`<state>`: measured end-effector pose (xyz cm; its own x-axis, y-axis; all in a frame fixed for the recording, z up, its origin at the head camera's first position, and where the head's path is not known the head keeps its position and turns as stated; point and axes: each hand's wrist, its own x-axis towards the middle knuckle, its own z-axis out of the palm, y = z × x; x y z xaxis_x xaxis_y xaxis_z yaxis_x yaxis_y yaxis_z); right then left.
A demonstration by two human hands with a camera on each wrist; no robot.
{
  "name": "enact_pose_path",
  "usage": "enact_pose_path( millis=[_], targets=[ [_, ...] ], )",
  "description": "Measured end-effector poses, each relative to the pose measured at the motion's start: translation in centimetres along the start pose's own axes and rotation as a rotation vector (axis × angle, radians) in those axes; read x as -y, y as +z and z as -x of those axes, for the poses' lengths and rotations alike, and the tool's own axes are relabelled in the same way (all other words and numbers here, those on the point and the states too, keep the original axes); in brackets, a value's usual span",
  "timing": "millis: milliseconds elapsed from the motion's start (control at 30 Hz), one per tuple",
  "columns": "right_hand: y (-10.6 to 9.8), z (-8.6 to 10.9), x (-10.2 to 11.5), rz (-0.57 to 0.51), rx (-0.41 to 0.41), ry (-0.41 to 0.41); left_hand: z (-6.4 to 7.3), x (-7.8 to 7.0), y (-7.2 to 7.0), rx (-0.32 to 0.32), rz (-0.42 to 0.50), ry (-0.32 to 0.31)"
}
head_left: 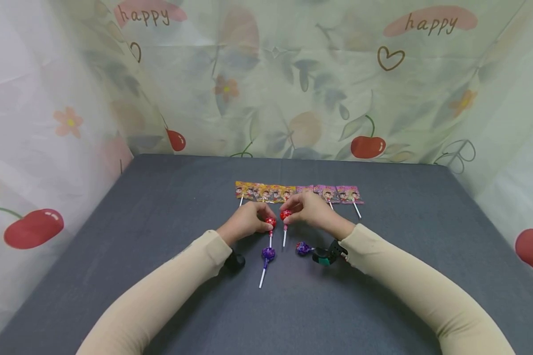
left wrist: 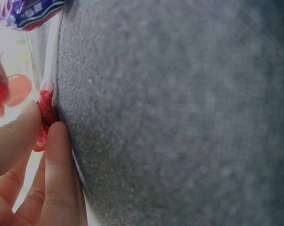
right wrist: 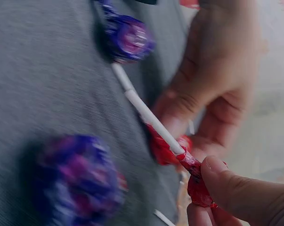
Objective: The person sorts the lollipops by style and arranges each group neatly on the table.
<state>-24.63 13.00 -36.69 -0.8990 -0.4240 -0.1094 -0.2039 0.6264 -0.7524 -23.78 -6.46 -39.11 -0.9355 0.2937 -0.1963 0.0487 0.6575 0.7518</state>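
My left hand (head_left: 247, 220) pinches a red-wrapped lollipop (head_left: 271, 223) by its head, thumb and fingers low against the table. Just to the right, my right hand (head_left: 312, 211) holds a second red lollipop (right wrist: 200, 190) between thumb and fingers, its white stick pointing toward me. Below the left-hand lollipop lies a purple lollipop (head_left: 268, 254), its head at the end of the red one's stick. Another purple lollipop (head_left: 303, 248) rests beside the right wrist, its stick partly hidden by the wrist camera.
Behind the hands runs a row of flat packets, yellow ones (head_left: 266, 192) on the left and pink ones (head_left: 326, 192) on the right, with white sticks poking out. The grey table (head_left: 137, 236) ends at a patterned curtain (head_left: 275, 98) at the back and sides.
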Motion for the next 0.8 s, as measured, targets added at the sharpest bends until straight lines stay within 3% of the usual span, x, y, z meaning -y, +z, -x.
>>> enact_pose_path(
  millis=[233,800],
  targets=[
    [1.2,0.1,-0.3,0.019,0.032,-0.004,0.0,0.0,0.0,0.001,-0.006,-0.003],
    [2.1,-0.5,-0.8,0.052,0.012,0.001,0.0,0.0,0.0,-0.007,-0.011,0.002]
  ],
)
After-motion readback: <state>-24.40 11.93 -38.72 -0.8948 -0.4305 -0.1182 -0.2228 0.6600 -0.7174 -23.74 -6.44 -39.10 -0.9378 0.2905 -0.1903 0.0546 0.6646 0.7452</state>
